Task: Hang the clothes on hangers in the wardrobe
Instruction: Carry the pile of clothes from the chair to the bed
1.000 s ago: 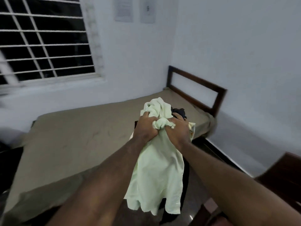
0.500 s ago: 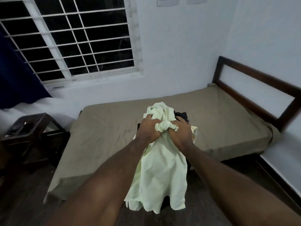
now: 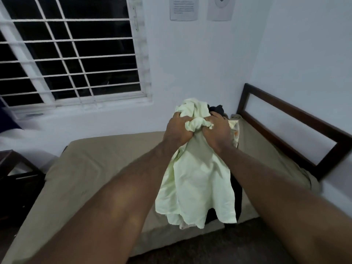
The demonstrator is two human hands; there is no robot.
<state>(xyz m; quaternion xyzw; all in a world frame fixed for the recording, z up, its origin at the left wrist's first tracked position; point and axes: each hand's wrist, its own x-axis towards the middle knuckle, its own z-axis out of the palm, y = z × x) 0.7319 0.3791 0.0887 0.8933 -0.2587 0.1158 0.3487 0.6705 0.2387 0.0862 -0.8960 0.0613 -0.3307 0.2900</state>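
Lifting the bundle slightly higher than half a second back and swinging the view rightward, pushing the dark side table (image 3: 18,178) out to the left edge. Passing the barred window (image 3: 76,54) and the tan bed (image 3: 91,166) below it. Gripping the bunched top of the pale green garment (image 3: 198,180) with the left hand (image 3: 177,130), fingers curled tight into the cloth. Letting the rest hang loose, seemingly clear of the mattress's near edge. Clamping the same knot, plus a black garment (image 3: 216,108) peeking out behind, with the right hand (image 3: 217,132), fingers likewise closed round fabric. Leaving the dark headboard (image 3: 283,115) off to the right. Judging by this, carrying rather than hanging: no hanger or wardrobe showing. Needing next to be turning toward the wardrobe, keeping both grips firm against trailing hems slipping.
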